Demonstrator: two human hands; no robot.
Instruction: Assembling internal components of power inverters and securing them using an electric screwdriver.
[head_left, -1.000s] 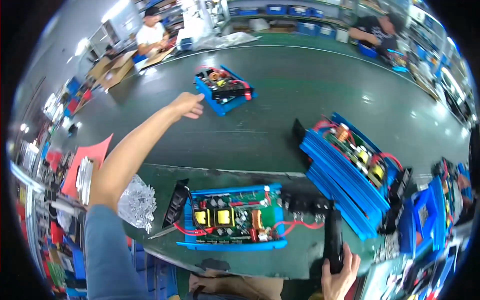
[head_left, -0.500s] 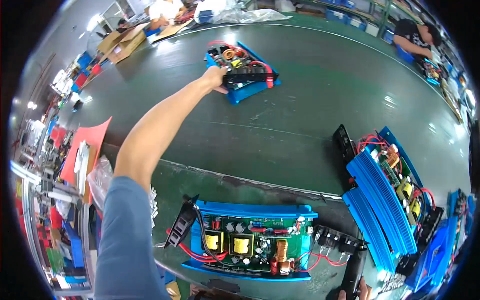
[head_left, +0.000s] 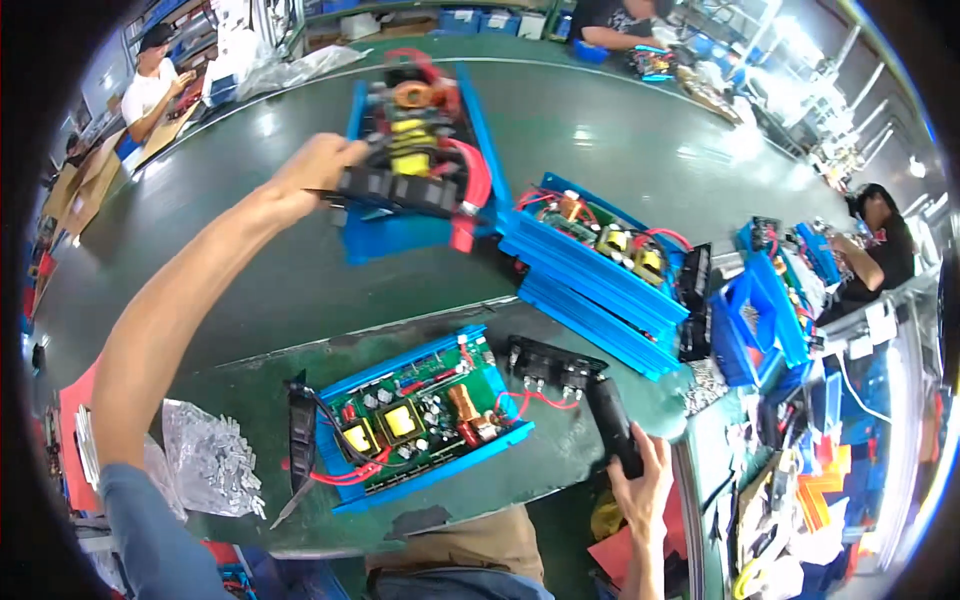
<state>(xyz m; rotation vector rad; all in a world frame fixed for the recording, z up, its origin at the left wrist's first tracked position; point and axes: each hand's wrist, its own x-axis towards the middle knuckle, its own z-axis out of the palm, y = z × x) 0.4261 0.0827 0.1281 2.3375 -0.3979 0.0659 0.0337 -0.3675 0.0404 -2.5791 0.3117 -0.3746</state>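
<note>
My left hand (head_left: 318,172) grips the black end panel of an open blue-cased circuit unit (head_left: 412,140) above the far part of the bench. Red wires, a copper coil and a yellow transformer show inside that unit, a little blurred. Closed round a black cylindrical tool (head_left: 612,425) is my right hand (head_left: 643,482), at the bench's near edge. The tool's upper end lies beside a black end panel (head_left: 555,366), wired in red to a second blue-cased unit (head_left: 420,415) in front of me. Another black end panel (head_left: 301,420) hangs at that unit's left side.
More blue-cased units (head_left: 600,265) are stacked right of centre, beside a blue bin (head_left: 745,320). A plastic bag of small metal parts (head_left: 212,460) lies at the left front. Other people work across the bench and at the right. Tools and orange pieces crowd the right side.
The blue-cased unit in my left hand has come nearer and toward the stacked units. My view has swung right, bringing my right hand with the black tool more fully into sight.
</note>
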